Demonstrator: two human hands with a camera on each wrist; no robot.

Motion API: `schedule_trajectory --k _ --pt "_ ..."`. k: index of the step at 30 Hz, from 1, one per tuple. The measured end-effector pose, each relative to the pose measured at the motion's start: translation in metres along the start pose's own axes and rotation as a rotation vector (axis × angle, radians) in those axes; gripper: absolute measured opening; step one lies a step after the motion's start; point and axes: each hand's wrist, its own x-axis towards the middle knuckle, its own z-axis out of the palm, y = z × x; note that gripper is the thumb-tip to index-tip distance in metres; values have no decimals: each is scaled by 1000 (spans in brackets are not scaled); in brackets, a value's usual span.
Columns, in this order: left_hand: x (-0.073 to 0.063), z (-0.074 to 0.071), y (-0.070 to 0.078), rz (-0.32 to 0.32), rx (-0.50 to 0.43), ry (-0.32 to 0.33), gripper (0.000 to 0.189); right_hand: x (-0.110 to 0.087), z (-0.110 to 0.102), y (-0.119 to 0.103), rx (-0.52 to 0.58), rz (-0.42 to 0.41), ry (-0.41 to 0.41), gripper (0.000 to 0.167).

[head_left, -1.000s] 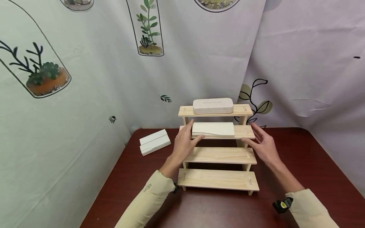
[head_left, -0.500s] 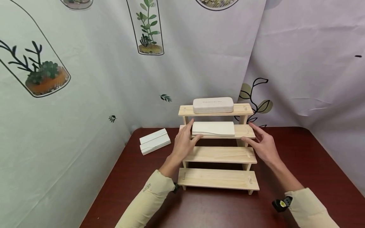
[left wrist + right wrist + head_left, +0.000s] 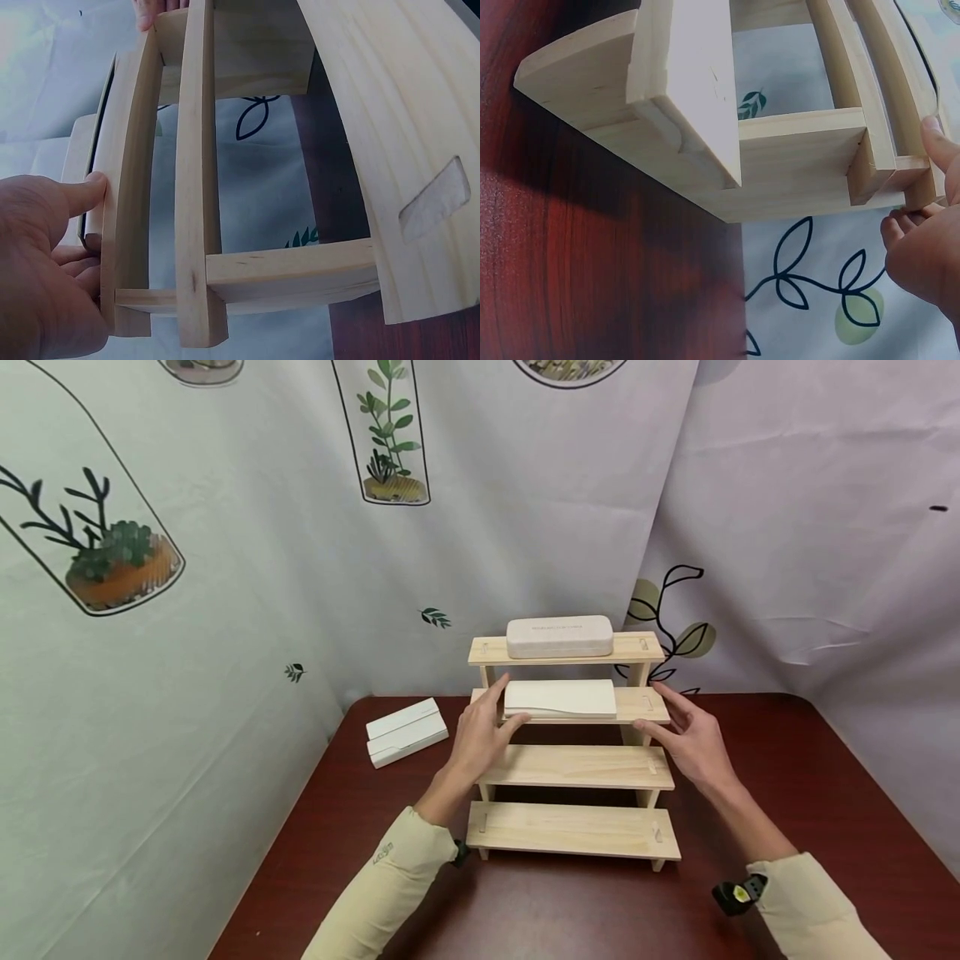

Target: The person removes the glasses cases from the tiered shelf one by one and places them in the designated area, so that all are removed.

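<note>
A pale wooden tiered display shelf [image 3: 577,828] stands on the table. My right hand [image 3: 697,745] grips the right end of its second tier from the top, thumb at the front edge and fingers around behind. At the same tier's left end, my left hand [image 3: 478,737] has its thumb along the front, by the lower edge of a white flap-front case [image 3: 560,697], and its fingers curled at the board's end. In the left wrist view the thumb [image 3: 94,184] overlaps the front of this case. A rounded off-white glasses case [image 3: 559,637] sits on the top tier.
Another white folding case [image 3: 407,733] lies angled on the dark red table [image 3: 315,868], left of the shelf. Close behind hangs a pale curtain [image 3: 525,527] printed with plants.
My left thumb has drawn back slightly to the left along the front edge. My right fingertips have shifted slightly inward. The shelf and cases keep their places.
</note>
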Motion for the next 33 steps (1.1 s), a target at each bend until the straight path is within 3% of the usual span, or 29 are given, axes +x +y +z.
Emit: schedule_trajectory --k 15,23,33 --pt "-6 -3 -2 17 -21 34 72 -1 1 1 6 -9 -1 80" --pt "-10 -2 0 74 -11 104 71 -1 1 2 5 -8 1 80" --pt "-10 -2 2 119 -26 146 71 2 2 6 4 -11 13 79"
